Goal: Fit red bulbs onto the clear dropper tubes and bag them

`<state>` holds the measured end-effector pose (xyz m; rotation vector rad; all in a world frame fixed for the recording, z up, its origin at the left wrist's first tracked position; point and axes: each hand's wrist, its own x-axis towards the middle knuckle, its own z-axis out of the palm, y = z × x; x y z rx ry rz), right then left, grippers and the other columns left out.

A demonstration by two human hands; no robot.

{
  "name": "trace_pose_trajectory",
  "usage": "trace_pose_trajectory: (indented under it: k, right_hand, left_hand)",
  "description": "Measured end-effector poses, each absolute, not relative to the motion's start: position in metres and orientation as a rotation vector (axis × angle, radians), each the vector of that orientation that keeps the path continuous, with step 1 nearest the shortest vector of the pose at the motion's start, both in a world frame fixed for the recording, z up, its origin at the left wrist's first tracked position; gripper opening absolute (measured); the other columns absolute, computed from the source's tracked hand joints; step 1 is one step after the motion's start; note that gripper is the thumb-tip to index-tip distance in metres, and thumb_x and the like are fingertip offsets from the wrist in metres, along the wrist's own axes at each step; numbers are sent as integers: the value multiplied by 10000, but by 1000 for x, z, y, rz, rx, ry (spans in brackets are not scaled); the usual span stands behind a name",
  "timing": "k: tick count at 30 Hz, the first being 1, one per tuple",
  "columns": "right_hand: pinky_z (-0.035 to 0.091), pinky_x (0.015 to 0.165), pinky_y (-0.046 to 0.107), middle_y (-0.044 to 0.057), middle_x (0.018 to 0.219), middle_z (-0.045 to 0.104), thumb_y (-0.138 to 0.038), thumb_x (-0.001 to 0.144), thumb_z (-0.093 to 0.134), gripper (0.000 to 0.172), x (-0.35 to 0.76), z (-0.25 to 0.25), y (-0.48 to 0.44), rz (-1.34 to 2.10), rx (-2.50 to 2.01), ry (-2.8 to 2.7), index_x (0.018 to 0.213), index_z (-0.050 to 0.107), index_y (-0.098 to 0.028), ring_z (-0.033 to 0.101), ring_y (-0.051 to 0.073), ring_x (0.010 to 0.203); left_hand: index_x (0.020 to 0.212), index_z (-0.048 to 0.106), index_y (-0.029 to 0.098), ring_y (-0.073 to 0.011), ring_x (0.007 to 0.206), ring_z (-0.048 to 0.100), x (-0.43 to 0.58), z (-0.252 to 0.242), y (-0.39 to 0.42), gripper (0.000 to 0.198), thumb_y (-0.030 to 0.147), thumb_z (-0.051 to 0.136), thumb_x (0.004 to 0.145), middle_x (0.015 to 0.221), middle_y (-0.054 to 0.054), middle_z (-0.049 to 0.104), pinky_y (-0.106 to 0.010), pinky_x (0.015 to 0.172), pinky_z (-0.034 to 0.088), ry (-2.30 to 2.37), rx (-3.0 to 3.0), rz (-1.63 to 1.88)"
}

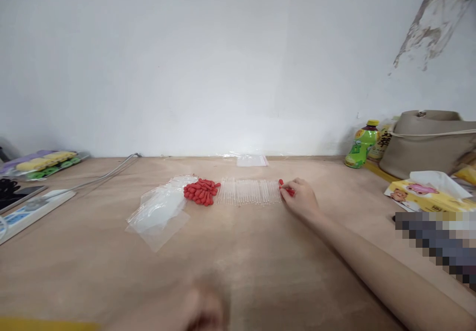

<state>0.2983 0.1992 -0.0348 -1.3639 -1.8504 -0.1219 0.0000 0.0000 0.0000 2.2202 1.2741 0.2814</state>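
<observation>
We pinch a red cap (289,191) in our curled right hand (302,199), touching the row of clear tubes (248,192). Our left hand (204,310) is blurred at the surface's near edge, and we cannot tell its grip.

One heap of red caps (201,192) — way too many to count — and one row of clear tubes (249,192), same deal. Clear zip bags (159,212): a loose pile, can't tell how many. Then one green drink bottle (362,145), one tissue pack (427,190), one beige bag (427,142), one power strip (33,209).
</observation>
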Motion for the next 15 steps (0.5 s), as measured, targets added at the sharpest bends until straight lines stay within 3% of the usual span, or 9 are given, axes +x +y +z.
trace_pose_trajectory:
  k: [2,6,11,15]
  right_hand:
    - [401,643,288,47,693,546,-286,744,507,181,302,-37,208,-150,-1462,-1799,739,658,-186,521,177,701]
    - [404,629,279,42,746,555,-342,742,510,207,304,-44,210,-138,-1545,-1750,778,655,-198,536,168,698]
    - [429,666,275,53,837,570,-336,734,517,229,307,-52,204,-67,-1536,-1736,860,631,-182,555,164,737]
    - [438,690,263,78,869,580,-289,745,500,264,311,-56,208,-17,-1492,-1715,933,600,-133,559,160,752]
  left_hand:
    - [718,598,200,-145,613,536,13,11,52,253,303,405,846,686,-9,588,-259,557,406,1460,2316,334]
    - [758,589,148,-189,774,558,40,11,148,261,307,395,829,832,-82,596,-285,686,409,2120,2442,534]
    - [891,590,107,-287,912,529,58,-4,205,327,345,380,813,926,-155,580,-380,767,391,2324,2385,516]
    - [964,580,79,-304,946,518,64,-12,216,371,348,383,801,951,-177,579,-401,792,380,2398,2350,453]
